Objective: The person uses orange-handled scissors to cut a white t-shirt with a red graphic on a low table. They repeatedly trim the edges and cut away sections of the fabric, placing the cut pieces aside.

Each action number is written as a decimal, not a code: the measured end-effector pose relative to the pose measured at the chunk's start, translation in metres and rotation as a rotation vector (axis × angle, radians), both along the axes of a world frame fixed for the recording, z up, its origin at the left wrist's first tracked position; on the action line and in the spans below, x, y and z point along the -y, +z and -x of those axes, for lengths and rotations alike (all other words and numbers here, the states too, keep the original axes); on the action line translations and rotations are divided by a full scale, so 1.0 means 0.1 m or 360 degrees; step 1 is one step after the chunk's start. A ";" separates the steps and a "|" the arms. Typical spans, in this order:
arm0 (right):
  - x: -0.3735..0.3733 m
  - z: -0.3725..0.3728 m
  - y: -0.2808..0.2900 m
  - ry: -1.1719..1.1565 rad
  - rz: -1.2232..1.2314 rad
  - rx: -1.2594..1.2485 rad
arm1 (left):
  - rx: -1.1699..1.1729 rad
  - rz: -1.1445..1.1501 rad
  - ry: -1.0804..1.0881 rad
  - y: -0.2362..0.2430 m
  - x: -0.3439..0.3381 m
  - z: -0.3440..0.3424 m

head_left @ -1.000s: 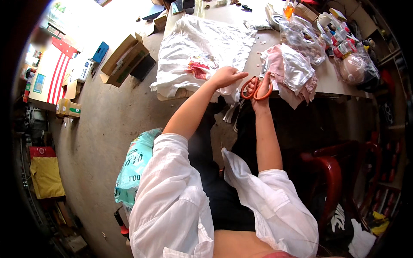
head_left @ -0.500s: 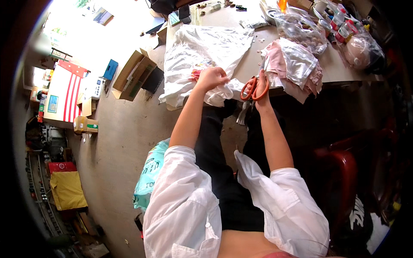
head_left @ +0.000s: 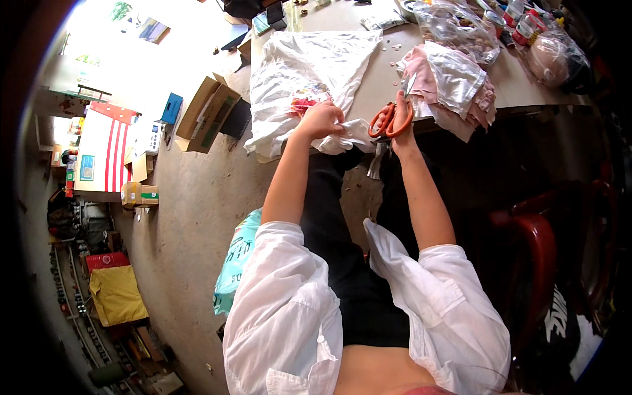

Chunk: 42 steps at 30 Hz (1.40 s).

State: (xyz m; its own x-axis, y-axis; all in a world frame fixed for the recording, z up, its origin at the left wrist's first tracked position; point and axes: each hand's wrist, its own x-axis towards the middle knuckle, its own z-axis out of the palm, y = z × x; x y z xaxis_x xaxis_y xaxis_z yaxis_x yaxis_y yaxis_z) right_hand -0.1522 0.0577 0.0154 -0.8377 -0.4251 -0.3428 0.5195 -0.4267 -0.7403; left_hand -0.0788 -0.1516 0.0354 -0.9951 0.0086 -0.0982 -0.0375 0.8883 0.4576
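Note:
A white garment (head_left: 280, 82) with a red and coloured patch is spread over the near edge of the table. My left hand (head_left: 321, 121) rests at its near edge, fingers closed on the white fabric. Just to the right, my right hand (head_left: 403, 137) grips a pair of scissors (head_left: 390, 126) by their orange handles. Their blades point up and away from me, beside a pile of pink and white cloths (head_left: 454, 82). Between the hands, a strip of the white fabric stretches toward the scissors, and I cannot tell whether it touches them.
Clear plastic bags (head_left: 454, 33) and bottles (head_left: 526, 29) crowd the table's far right. An open cardboard box (head_left: 207, 113) stands on the floor to the left. A teal bag (head_left: 236, 263) lies beside my left leg. To the lower right is a dark red chair (head_left: 536, 243).
My left hand has come down slightly onto the garment's edge, its fingers now pressed to the fabric. The scissors stay in my right hand, and the view has shifted a little.

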 end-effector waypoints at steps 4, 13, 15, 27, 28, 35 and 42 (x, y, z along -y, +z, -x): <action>0.01 0.04 -0.03 0.0004 0.0041 0.0035 | -0.0552 -0.0503 0.0196 0.09 -0.04 0.11; 0.03 0.04 0.02 -0.0072 0.0052 0.0013 | -0.0889 -0.2357 0.1028 0.51 0.39 0.35; 0.05 0.03 0.03 -0.0060 0.0046 0.0039 | -0.0758 -0.2348 0.1294 0.42 0.65 0.35; 0.13 -0.12 0.09 0.0335 -0.0032 -0.0197 | -0.0598 -0.2196 0.2131 -0.62 1.24 0.01; 0.18 -0.21 0.13 0.0422 -0.0036 -0.0278 | -0.0664 -0.2104 0.2169 -0.65 1.33 -0.05; 0.12 -0.21 0.09 0.0608 -0.0141 -0.0317 | -0.1869 -0.0996 0.1961 0.11 0.94 0.33; 0.19 -0.27 0.21 0.0777 0.0151 -0.0127 | -0.1446 -0.0697 0.0627 0.22 0.28 0.76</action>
State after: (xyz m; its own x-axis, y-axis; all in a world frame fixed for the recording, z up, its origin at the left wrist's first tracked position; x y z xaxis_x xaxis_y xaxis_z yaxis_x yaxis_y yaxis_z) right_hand -0.1252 0.0386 0.0363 -0.5554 -0.8001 -0.2265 0.6184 -0.2153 -0.7558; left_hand -0.1549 -0.1792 0.0572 -0.6348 -0.4730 0.6110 0.2284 0.6406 0.7331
